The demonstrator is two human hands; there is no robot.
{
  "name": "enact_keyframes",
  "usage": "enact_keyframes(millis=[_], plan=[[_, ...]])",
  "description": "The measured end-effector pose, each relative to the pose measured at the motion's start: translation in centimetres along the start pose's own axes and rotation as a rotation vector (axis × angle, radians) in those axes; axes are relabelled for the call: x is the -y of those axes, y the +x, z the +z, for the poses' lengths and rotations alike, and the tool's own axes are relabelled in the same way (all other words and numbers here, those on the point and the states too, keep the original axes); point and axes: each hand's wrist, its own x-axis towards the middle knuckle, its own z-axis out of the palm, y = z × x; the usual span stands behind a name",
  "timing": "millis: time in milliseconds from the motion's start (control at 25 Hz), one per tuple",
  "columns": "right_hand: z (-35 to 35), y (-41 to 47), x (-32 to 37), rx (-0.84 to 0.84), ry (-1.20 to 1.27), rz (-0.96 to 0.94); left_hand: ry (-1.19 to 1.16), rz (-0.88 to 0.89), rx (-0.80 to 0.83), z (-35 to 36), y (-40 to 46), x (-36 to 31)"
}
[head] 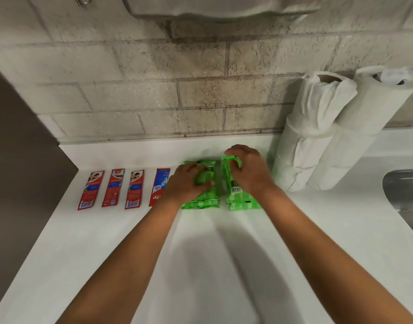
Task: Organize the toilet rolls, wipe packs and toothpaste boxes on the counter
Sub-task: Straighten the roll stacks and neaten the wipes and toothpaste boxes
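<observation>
stretching under a beige brick wall [154, 66], white counter [200, 253], steel sink [404, 195] at right, left hand [189, 183] flat and uncurled on a green wipe pack [200, 202], right hand [249, 171] clutching another green pack [242, 202], red toothpaste boxes [112, 188], one showing "te", stacked white toilet rolls [317, 136]

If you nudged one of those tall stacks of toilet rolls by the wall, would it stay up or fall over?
The left stack of toilet rolls would probably tip: it is tall, narrow and already looks tilted. The right stack stands pressed against it, so both would likely go together. The loose paper around the rolls looks soft, so a grip would probably squash them rather than slip.
</observation>
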Motion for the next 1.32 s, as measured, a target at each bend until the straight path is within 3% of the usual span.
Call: enact_keyframes(millis=[120, 200, 440, 640, 840, 1160, 1320], plan=[[0.0, 2.1, -4.2, 0.353, -0.314, 0.139, -0.068, -0.073, 0.095, 0.3, 0.3, 0.5], [0.6, 2.6, -5.3, 0.423, -0.353, 0.090, -0.078, -0.101, 0.124, 0.4, 0.6, 0.4], [2.5, 3.2, -5.6, 0.320, -0.232, 0.053, -0.137, -0.149, 0.116, 0.2, 1.6, 0.1], [2.8, 2.6, -5.6, 0.293, -0.030, 0.278, -0.387, -0.209, 0.070, 0.3, 0.4, -0.1], [4.3, 2.6, -4.4, 0.299, 0.084, 0.275, -0.378, -0.213, 0.086, 0.6, 0.6, -0.4], [3.4, 2.7, -4.1, 0.345, -0.068, 0.205, -0.446, -0.283, 0.168, 0.1, 0.5, -0.5], [3.6, 2.4, -3.6, 0.330, -0.129, 0.155, -0.441, -0.273, 0.108, 0.5, 0.4, -0.9]])
